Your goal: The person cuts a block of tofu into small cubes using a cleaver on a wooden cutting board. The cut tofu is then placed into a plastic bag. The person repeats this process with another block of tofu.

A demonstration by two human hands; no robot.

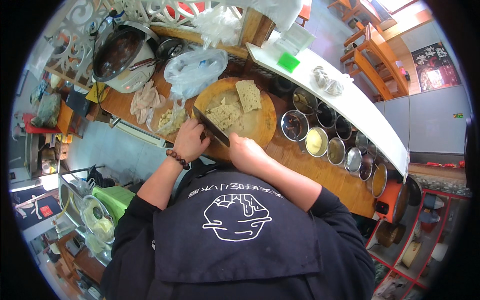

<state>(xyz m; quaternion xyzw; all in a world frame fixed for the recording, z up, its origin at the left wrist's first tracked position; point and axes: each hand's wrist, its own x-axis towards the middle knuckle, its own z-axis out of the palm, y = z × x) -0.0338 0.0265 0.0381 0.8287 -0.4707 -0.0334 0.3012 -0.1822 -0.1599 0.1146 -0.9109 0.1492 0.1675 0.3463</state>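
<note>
My right hand [245, 150] grips the handle of a kitchen knife [212, 126], whose dark blade slants over the left part of a round wooden chopping block [267, 112]. My left hand [190, 140], with a beaded bracelet at the wrist, is at the block's left edge beside the blade; whether its fingers hold anything is hidden. On the block, just beyond the blade, lie cut pieces of a porous, pale food [226, 115]. A larger flat slab of the same food [249, 96] rests at the far side. Left of the block, a clear plastic bag [173, 119] holds pale pieces.
A cooker with dark contents [120, 56] stands far left, near a crumpled cloth [145, 100]. A translucent plastic bag [195, 69] lies behind the block. To the right are several round metal containers [316, 141] of sauces and seasonings, beneath a white raised shelf [360, 108].
</note>
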